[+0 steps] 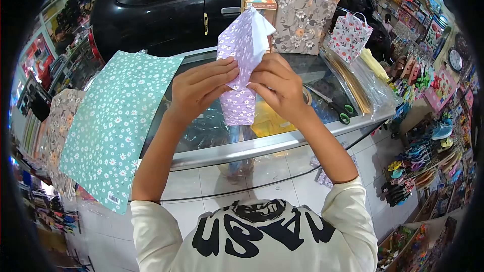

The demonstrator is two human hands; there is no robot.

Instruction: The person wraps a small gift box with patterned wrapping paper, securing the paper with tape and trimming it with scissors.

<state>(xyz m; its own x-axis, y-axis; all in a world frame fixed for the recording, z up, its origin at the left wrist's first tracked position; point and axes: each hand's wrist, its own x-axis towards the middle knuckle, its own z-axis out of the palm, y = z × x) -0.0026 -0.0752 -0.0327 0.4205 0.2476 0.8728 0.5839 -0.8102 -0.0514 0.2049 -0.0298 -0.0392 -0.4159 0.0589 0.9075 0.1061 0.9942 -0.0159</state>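
Observation:
A purple sheet of wrapping paper (237, 38) with white flowers stands folded over the glass counter, its white inner side turned out at the upper right. My left hand (201, 85) pinches its left side, fingers laid across the front. On the other side my right hand (280, 85) grips it near the fold with thumb and fingers. Below both hands a narrower flap of the same paper hangs toward the counter's front edge. Scissors (333, 103) with green-and-black handles lie just right of my right hand.
Green daisy wrapping paper (121, 121) drapes over the counter's left end. A grey floral gift bag (305, 20), a small box (259, 4) and a white floral bag (350, 38) stand at the back. A black car (161, 15) is behind the glass counter (201, 131).

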